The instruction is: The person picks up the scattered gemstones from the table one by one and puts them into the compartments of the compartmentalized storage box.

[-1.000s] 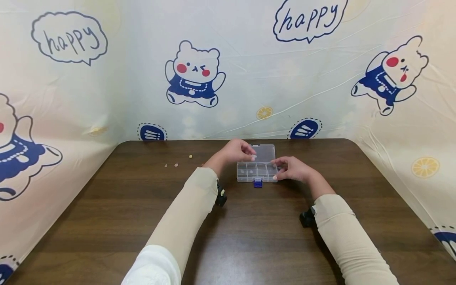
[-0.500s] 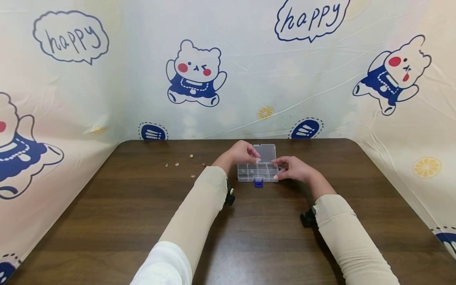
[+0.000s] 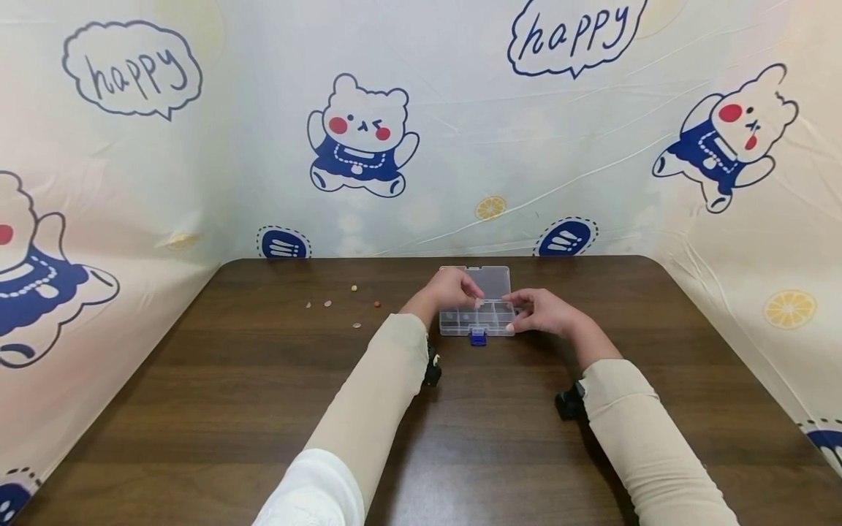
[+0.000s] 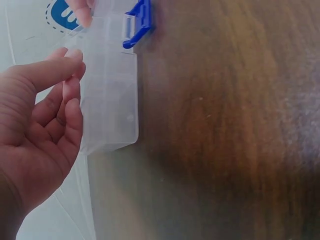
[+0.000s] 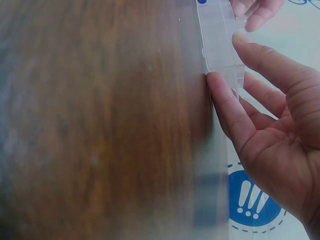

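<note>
The right hand (image 3: 542, 310) pinches the clear box (image 3: 476, 319) at its end to steady it while the left hand (image 3: 450, 287), fingertips pinched together, hovers over the compartments.

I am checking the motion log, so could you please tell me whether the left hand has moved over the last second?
Yes. The left hand has shifted rightward, further over the clear box, which lies where it lay on the table.

Count on the table
One clear box (image 3: 476, 318), two hands, five small beads (image 3: 356, 288) lying loose to its left.
</note>
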{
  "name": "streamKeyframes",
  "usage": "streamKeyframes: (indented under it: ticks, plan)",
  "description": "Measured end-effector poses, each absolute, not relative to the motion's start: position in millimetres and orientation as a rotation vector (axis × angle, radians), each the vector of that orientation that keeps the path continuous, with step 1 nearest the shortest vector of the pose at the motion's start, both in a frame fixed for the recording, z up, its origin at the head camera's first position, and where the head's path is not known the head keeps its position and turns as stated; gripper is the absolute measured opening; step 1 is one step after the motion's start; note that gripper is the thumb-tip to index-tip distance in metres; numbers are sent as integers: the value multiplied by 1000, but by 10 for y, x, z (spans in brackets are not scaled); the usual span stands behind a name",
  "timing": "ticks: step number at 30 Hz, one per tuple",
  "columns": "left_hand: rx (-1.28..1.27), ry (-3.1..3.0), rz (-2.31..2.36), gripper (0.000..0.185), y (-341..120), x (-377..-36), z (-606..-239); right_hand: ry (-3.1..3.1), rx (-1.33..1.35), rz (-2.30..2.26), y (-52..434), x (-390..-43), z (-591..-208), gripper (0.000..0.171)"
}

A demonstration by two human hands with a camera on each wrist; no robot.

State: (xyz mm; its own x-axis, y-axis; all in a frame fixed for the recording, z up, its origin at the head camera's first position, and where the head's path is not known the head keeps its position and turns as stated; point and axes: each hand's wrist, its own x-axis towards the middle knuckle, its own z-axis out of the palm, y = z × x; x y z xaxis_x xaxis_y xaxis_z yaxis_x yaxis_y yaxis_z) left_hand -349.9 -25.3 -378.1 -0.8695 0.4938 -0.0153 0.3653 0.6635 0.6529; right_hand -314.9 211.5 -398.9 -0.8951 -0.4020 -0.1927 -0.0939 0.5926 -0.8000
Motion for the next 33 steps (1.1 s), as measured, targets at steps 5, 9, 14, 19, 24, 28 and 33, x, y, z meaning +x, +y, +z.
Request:
streamKeyframes:
  ticks: [5, 9, 14, 19, 24, 28, 33]
  plan:
    - [692, 2692, 1006, 14, -257, -3498, -3822, 2467, -381, -1217, 2108, -3140, -3979, 68]
    - [682, 2695, 1019, 17, -266, -3490, -3846, 2467, -401, -1212, 2108, -3144, -3994, 68]
    - [656, 2664, 1102, 20, -293, -3451, -3849, 2461, -431, -1214, 2108, -3160, -4022, 68]
    - [652, 2603, 1241, 20, -349, -3430, -3876, 2460, -431, -1209, 2103, -3149, -4013, 68]
    - [654, 2606, 1282, 20, -419, -3416, -3890, 2462, -431, -1208, 2108, -3141, -3997, 68]
    - [660, 2607, 1299, 22, -458, -3385, -3863, 2465, -430, -1210, 2109, -3132, -3987, 68]
    - [657, 2595, 1346, 24, -504, -3353, -3849, 2475, -429, -1199, 2119, -3136, -3984, 69]
